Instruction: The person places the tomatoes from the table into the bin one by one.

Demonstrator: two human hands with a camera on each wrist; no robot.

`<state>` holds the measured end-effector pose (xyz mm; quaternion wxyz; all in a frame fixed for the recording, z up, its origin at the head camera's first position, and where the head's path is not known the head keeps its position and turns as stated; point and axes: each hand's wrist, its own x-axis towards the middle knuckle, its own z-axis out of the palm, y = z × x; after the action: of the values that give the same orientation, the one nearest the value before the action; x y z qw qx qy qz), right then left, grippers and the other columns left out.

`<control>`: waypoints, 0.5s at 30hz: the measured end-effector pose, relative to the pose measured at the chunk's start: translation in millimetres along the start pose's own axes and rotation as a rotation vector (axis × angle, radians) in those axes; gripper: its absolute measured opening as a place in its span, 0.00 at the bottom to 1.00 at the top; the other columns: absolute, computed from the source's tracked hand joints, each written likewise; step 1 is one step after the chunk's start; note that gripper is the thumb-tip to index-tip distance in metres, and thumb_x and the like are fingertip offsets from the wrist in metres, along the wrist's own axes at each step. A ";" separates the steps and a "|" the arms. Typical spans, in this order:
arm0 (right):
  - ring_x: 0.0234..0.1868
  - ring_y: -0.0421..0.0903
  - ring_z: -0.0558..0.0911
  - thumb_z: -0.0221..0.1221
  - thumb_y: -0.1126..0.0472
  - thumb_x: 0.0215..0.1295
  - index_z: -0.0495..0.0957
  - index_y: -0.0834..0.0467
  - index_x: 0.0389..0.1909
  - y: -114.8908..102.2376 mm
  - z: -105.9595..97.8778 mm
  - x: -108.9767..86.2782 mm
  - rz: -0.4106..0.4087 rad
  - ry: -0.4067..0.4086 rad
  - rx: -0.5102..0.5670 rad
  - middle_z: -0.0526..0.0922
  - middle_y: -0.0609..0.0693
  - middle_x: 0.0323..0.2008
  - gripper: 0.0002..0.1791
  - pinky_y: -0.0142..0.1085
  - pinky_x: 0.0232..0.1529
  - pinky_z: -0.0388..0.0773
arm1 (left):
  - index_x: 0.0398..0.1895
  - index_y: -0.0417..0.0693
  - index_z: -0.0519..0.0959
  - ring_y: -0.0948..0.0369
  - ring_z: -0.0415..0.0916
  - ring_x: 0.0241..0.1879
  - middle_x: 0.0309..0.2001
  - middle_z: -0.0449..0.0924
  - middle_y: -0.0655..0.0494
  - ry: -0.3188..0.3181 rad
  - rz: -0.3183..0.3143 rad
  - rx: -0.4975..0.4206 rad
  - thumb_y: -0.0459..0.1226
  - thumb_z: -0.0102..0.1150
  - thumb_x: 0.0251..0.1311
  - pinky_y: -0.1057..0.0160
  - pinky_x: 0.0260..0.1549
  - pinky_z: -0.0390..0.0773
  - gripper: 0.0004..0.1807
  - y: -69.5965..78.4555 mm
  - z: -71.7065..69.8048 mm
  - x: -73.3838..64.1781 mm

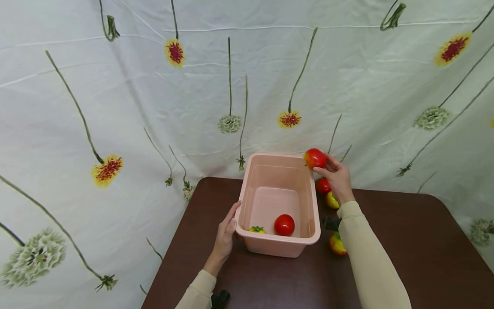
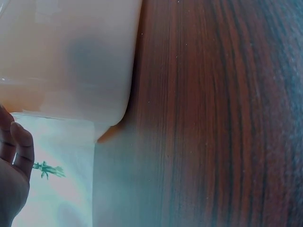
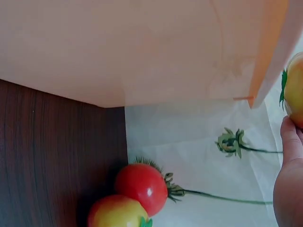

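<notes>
My right hand (image 1: 339, 178) holds a red-and-yellow tomato (image 1: 315, 158) between thumb and fingers, raised at the far right corner of a pink plastic tub (image 1: 277, 159). In the right wrist view this tomato (image 3: 296, 92) shows its yellow side and green leaves at the right edge. My left hand (image 1: 224, 238) grips the tub's left rim near its front corner; only part of that hand (image 2: 14, 165) shows in the left wrist view. Inside the tub lie a red tomato (image 1: 284, 225) and a yellow one (image 1: 257, 230) with a green top, partly hidden by the front wall.
Right of the tub, on the dark brown table (image 1: 270, 279), are a red tomato (image 1: 323, 186), a yellow one (image 1: 332, 200) and a red-and-yellow one (image 1: 337, 244), partly behind my right arm. A flower-printed white cloth (image 1: 200, 98) hangs behind the table.
</notes>
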<state>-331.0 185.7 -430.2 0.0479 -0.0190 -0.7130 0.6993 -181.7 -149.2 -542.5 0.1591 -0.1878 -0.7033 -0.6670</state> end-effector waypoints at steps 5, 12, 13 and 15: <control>0.69 0.52 0.70 0.67 0.59 0.58 0.65 0.52 0.71 -0.5 6.2 -0.4 -0.030 -0.026 -0.020 0.68 0.55 0.69 0.39 0.40 0.65 0.69 | 0.73 0.45 0.61 0.65 0.73 0.48 0.68 0.64 0.40 -0.014 0.005 -0.011 0.37 0.34 0.69 0.64 0.34 0.78 0.28 -0.6 0.1 1.0; 0.69 0.53 0.69 0.65 0.62 0.60 0.62 0.55 0.72 -3.1 18.1 -2.1 -0.043 -0.078 -0.053 0.67 0.54 0.70 0.39 0.42 0.66 0.68 | 0.73 0.47 0.61 0.61 0.71 0.51 0.68 0.65 0.41 -0.006 0.006 -0.009 0.39 0.35 0.69 0.48 0.15 0.66 0.28 -3.1 -1.2 0.8; 0.69 0.53 0.69 0.65 0.62 0.60 0.62 0.54 0.72 -3.1 19.3 -2.5 -0.040 -0.080 -0.056 0.67 0.54 0.70 0.39 0.42 0.66 0.68 | 0.73 0.47 0.61 0.60 0.69 0.56 0.69 0.64 0.42 -0.006 0.004 -0.009 0.38 0.35 0.69 0.51 0.16 0.68 0.28 -2.7 -1.4 0.7; 0.69 0.53 0.70 0.65 0.63 0.60 0.63 0.54 0.72 -2.5 21.3 -3.0 -0.035 -0.083 -0.064 0.67 0.54 0.70 0.39 0.41 0.66 0.68 | 0.73 0.46 0.61 0.58 0.68 0.58 0.70 0.63 0.42 -0.012 0.004 -0.013 0.36 0.34 0.68 0.59 0.26 0.75 0.28 -2.0 -2.0 0.7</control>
<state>-330.0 164.2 -428.2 0.0299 0.0208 -0.7365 0.6754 -183.3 -151.3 -543.7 0.1550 -0.1942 -0.6993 -0.6702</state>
